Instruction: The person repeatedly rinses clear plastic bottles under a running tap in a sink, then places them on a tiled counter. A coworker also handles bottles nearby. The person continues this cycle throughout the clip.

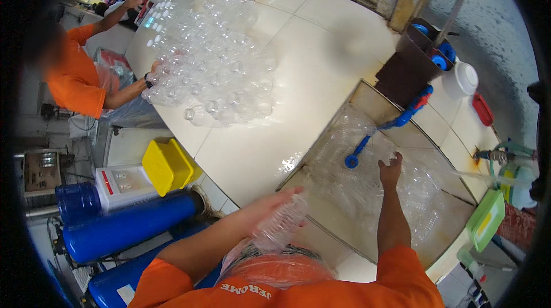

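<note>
Close to my body, my left hand is wrapped round a clear ribbed plastic bottle, partly smeared by motion. My right hand is over the sink, its fingers curled but apart, and nothing shows between them. Many clear plastic bottles lie heaped in the sink around and under that hand. A blue tube with a round end reaches over the heap just left of my right hand. On the white tiled counter, a large group of clear bottles stands upright at the far left.
Beside the counter group, a co-worker in an orange shirt has one hand at the bottles. A dark brown container with blue parts stands behind the sink. A green tray sits at its right. Lower left are a yellow bin and blue cylinders.
</note>
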Demonstrator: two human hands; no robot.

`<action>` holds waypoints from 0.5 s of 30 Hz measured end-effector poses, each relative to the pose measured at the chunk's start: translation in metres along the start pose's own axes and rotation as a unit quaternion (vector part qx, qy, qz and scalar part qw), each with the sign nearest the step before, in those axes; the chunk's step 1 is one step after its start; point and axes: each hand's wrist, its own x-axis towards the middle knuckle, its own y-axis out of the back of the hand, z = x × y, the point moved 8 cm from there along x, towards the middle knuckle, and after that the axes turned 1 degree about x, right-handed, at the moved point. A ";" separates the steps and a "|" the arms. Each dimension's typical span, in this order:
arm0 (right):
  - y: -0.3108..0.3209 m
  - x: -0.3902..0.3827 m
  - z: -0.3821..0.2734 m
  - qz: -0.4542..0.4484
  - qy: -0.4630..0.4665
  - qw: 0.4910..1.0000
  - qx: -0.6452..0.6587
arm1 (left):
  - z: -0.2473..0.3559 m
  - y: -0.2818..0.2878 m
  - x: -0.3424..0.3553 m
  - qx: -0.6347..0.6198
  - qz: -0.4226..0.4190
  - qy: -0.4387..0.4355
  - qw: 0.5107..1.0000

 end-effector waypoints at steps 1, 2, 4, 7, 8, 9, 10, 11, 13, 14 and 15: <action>0.018 -0.012 -0.004 0.031 -0.001 0.999 0.040 | 0.006 0.002 -0.009 0.002 -0.003 0.007 1.000; 0.032 -0.021 -0.009 0.054 0.006 0.997 0.055 | 0.019 0.006 -0.016 0.015 0.016 -0.025 0.999; 0.071 -0.038 -0.020 0.132 0.030 0.989 0.055 | 0.054 0.018 -0.022 0.067 0.107 -0.120 0.985; 0.131 -0.044 -0.053 0.182 0.095 0.978 0.038 | 0.143 0.010 -0.043 0.306 0.239 -0.414 0.823; 0.150 -0.042 -0.064 0.174 0.096 0.979 0.032 | 0.168 -0.001 -0.058 0.367 0.252 -0.518 0.730; 0.169 -0.041 -0.074 0.169 0.091 0.981 0.032 | 0.185 -0.012 -0.063 0.447 0.278 -0.563 0.637; 0.185 -0.039 -0.087 0.172 0.108 0.979 0.028 | 0.198 -0.021 -0.071 0.514 0.298 -0.604 0.531; 0.196 -0.035 -0.094 0.151 0.109 0.982 0.017 | 0.202 -0.031 -0.077 0.567 0.317 -0.630 0.426; 0.209 -0.025 -0.108 0.147 0.187 0.971 -0.005 | 0.210 -0.026 -0.068 0.651 0.402 -0.550 0.335; 0.202 -0.012 -0.096 0.118 0.146 0.981 -0.041 | 0.213 -0.023 -0.062 0.688 0.444 -0.495 0.291; 0.191 -0.001 -0.085 0.096 0.143 0.983 -0.063 | 0.217 -0.016 -0.058 0.701 0.470 -0.448 0.294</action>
